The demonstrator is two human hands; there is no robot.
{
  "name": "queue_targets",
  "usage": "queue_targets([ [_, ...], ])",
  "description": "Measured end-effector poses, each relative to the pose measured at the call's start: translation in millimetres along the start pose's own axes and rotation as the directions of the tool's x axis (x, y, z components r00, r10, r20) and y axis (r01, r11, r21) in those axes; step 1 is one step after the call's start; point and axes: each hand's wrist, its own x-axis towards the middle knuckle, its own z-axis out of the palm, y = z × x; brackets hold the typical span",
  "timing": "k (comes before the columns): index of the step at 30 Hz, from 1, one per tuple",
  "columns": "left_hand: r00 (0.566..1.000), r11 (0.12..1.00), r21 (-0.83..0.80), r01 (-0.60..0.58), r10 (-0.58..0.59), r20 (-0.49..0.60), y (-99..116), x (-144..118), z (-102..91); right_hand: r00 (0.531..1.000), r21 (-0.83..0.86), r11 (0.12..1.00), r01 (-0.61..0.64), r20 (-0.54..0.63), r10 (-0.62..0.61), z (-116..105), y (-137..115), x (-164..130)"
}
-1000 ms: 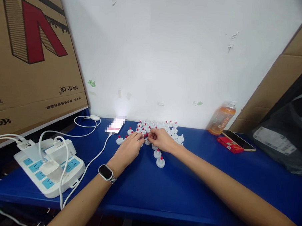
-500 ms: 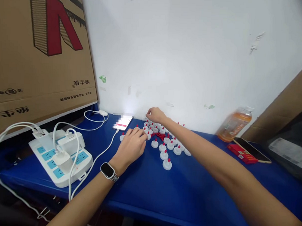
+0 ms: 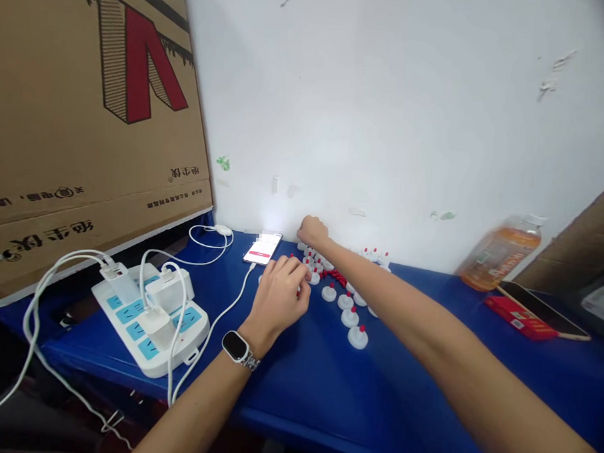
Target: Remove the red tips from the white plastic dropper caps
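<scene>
A cluster of white round caps with red tips (image 3: 349, 316) spreads over the blue table (image 3: 319, 394), with small red pieces (image 3: 336, 277) among them. My left hand (image 3: 282, 292) is at the cluster's near left side, palm down. Its fingers are bent toward the thumb, and a bit of white and red shows by the thumb; I cannot tell if it is held. My right hand (image 3: 312, 232) reaches over the back of the cluster, close to the wall. Its fingers are curled closed, and what they hold, if anything, is hidden. My right forearm covers some caps.
Left of the caps lie a lit phone (image 3: 263, 249) on a charging cable and a white power strip (image 3: 176, 354) with plugs. A large cardboard box (image 3: 60, 142) stands behind them. At right are an orange drink bottle (image 3: 503, 255), a red packet (image 3: 521, 317) and a dark phone (image 3: 543, 309).
The view has turned a little left, so the scene sits farther right. My right hand's fingers look more tightly curled. My left hand stays by the caps, its thumb now more visible.
</scene>
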Motion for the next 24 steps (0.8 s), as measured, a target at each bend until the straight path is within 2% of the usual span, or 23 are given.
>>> queue_targets([
  [4,0.999,0.999,-0.037,0.039,-0.040,-0.014,0,1,0.3,0.997,0.031,0.998,0.060,-0.058,-0.058,-15,22,-14],
  [8,0.996,0.996,-0.033,0.082,-0.083,-0.037,0,1,0.5,0.998,0.017,0.999,0.049,-0.039,-0.049,-18,37,-16],
  [17,0.996,0.996,-0.030,0.090,-0.089,0.030,-6,1,3.7,1.000,0.063,0.998,0.024,0.006,-0.024,5,17,11],
  [24,0.994,0.993,-0.049,0.107,-0.106,0.021,-4,1,3.5,1.000,0.063,0.998,-0.009,-0.026,0.011,9,29,12],
])
